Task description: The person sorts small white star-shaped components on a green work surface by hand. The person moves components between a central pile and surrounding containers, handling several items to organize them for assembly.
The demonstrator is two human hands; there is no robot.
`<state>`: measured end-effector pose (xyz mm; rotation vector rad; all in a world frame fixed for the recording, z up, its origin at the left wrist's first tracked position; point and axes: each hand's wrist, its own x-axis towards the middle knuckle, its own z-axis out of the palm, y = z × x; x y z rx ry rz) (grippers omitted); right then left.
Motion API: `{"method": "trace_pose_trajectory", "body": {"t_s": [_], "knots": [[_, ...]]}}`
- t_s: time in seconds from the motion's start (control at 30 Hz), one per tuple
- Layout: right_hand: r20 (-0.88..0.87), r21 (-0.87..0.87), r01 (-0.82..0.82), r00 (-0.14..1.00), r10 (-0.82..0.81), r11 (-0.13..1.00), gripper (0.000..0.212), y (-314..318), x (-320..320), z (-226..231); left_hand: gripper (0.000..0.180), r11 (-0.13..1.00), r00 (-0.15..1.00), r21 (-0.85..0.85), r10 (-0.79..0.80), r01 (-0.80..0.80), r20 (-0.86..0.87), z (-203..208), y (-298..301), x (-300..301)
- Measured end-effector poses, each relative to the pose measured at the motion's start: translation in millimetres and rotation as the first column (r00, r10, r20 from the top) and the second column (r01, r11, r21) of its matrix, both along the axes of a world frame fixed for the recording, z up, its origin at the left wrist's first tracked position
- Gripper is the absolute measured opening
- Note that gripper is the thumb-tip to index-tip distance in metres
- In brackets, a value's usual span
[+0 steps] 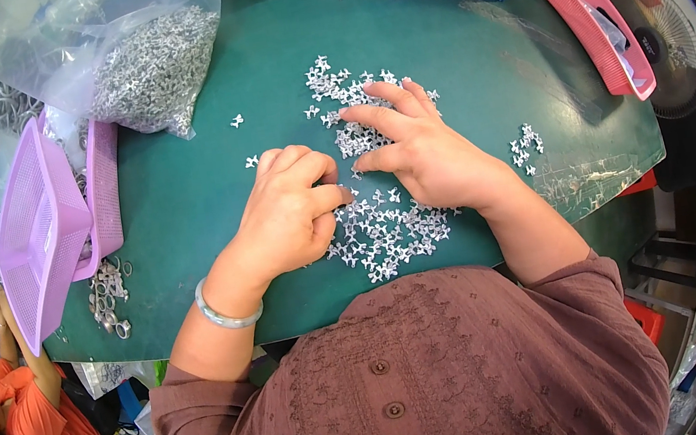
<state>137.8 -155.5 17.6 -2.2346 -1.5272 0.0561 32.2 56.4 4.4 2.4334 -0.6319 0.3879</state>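
Centrally, small silvery, branched, metallic pieces [392,231] lie in two main groups on the green bench [271,50]: the far one beneath the right hand [428,153] (fingers [376,119] spread, apparently holding nothing), the near one just right of the curled left hand [281,213], whose grip is hidden.

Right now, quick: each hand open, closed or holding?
Left hand: fingers curled beside the small silver pieces; whether it pinches one, can't tell.
Right hand: open, fingers spread on the pieces.
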Motion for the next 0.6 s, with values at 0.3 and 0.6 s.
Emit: {"method": "trace_pose_trajectory", "body": {"t_s": [0.3, 0.6], "knots": [[-0.001, 0.003, -0.01, 1.0, 0.01, 1.0, 0.028, 0.8, -0.9, 0.6, 0.035, 0.998, 0.998, -0.035, 0.045, -0.046, -0.031, 0.8, -1.8, 2.3], [0.04, 0.048, 0.069, 0.997, -0.071, 0.996, 0.03, 5.9, -1.9, -2.3, 0.029, 0.998, 0.997, 0.033, 0.063, -0.061, -0.051, 2.3, 0.5, 1.7]]}}
